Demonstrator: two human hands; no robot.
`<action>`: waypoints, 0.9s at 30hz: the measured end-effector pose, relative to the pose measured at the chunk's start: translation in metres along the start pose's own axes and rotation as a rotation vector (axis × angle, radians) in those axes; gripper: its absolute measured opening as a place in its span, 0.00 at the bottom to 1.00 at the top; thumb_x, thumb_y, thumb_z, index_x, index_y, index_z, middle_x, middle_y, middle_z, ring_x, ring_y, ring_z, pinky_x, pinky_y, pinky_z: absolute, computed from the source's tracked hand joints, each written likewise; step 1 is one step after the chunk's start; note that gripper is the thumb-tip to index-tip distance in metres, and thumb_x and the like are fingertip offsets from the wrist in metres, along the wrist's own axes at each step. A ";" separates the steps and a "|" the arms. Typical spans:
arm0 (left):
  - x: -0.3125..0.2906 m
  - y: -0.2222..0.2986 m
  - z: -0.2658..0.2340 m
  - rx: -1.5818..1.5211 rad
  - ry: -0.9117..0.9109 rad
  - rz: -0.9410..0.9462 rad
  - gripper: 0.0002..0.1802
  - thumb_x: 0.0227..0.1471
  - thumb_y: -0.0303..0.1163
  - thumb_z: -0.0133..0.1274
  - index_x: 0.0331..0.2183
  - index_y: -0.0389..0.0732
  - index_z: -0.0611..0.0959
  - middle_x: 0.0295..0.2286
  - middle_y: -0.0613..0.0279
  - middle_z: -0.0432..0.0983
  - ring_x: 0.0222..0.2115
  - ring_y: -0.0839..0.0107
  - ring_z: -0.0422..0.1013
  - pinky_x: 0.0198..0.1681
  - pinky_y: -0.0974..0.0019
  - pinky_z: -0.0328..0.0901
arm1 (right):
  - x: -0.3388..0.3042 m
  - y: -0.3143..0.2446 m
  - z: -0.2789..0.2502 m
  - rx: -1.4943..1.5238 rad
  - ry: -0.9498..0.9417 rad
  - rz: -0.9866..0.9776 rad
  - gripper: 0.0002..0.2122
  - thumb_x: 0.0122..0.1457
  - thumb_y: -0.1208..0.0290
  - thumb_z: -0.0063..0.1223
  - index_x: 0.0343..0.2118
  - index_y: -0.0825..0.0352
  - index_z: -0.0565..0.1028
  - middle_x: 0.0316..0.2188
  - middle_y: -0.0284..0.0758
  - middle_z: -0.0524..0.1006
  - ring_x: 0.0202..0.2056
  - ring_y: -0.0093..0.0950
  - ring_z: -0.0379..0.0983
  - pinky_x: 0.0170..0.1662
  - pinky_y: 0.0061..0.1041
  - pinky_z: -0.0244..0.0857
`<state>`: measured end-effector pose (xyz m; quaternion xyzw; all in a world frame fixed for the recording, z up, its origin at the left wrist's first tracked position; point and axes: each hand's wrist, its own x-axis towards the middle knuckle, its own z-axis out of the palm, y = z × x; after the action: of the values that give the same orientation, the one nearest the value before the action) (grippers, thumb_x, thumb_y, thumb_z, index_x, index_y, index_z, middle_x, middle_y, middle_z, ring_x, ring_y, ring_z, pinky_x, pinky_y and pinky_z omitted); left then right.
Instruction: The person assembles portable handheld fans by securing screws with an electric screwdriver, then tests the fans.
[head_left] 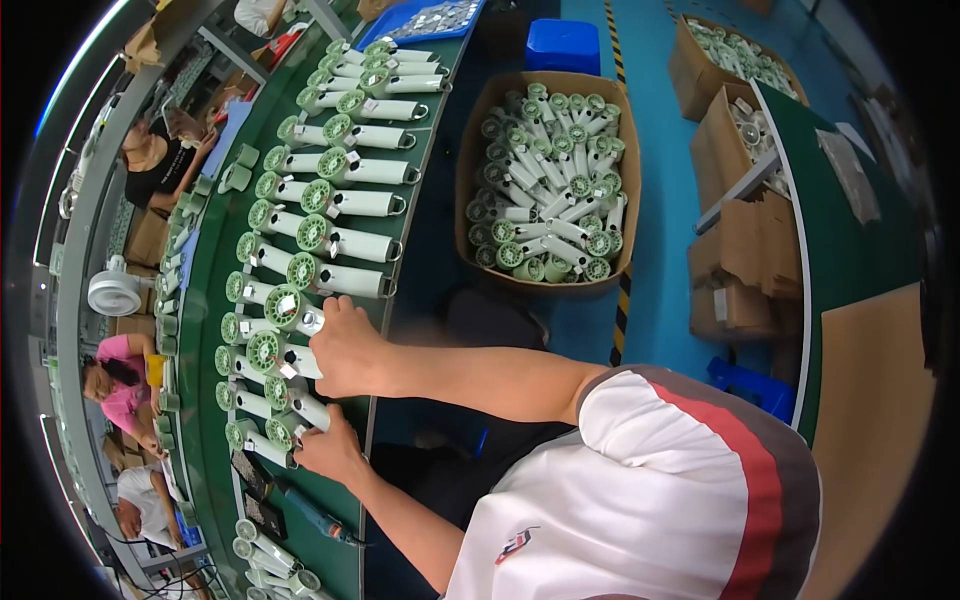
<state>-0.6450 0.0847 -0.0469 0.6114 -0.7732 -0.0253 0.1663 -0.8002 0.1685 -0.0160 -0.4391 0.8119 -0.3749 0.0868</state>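
Handheld fans with white handles and round green grille heads lie in two columns along the green workbench (pixel 345 225). My right hand (pixel 350 352) is closed at the handle end of a fan (pixel 268 352), its fingers also close to the handle of the neighbouring fan (pixel 286 305). Closer to my body's left side, my left hand (pixel 332 445) grips the handle end of another fan (pixel 312 412), whose head lies on the bench. The fingertips of both hands are partly hidden.
A blue-green electric screwdriver (pixel 318 514) and small dark trays (pixel 262 515) lie left of my hands. Behind the bench edge stands a carton (pixel 632 200) full of fans. A blue tray (pixel 385 30) holds small parts. People (pixel 130 390) work across the bench.
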 end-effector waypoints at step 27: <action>-0.126 0.131 0.016 -0.705 -0.667 1.051 0.29 0.29 0.38 0.72 0.33 0.34 0.78 0.50 0.33 0.62 0.48 0.44 0.68 0.50 0.50 0.66 | 0.041 0.551 -0.173 -0.428 0.328 0.849 0.28 0.43 0.48 0.65 0.43 0.65 0.85 0.49 0.57 0.72 0.54 0.51 0.65 0.58 0.44 0.63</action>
<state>-0.7475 0.2354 -0.0589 0.0277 -0.9210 -0.3757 0.0989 -1.2637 0.4124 -0.2636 -0.0135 0.9805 -0.1959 0.0110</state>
